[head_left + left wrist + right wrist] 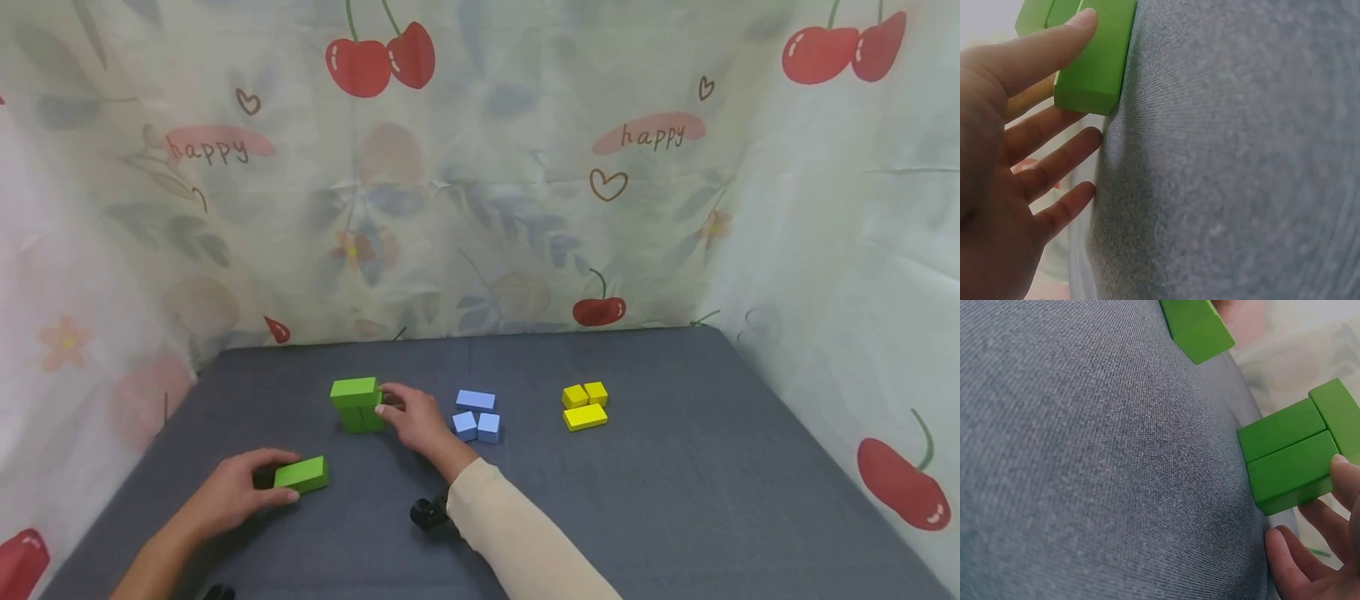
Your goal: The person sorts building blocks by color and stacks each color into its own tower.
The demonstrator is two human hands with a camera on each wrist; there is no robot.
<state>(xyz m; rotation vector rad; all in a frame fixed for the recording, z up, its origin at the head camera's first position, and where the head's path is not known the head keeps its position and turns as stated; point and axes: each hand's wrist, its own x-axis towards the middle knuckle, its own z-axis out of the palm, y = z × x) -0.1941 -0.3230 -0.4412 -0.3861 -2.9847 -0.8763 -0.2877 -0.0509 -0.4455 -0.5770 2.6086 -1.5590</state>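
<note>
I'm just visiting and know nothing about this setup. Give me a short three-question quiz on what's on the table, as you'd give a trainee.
1. True or false: the left hand holds a loose green block lying flat on the grey table.
2. What does the right hand touch? A) the blue blocks B) the green stack C) the yellow blocks
3. Which colour group lies farthest to the right?

Key: 1 true; 2 B; 3 yellow.
</note>
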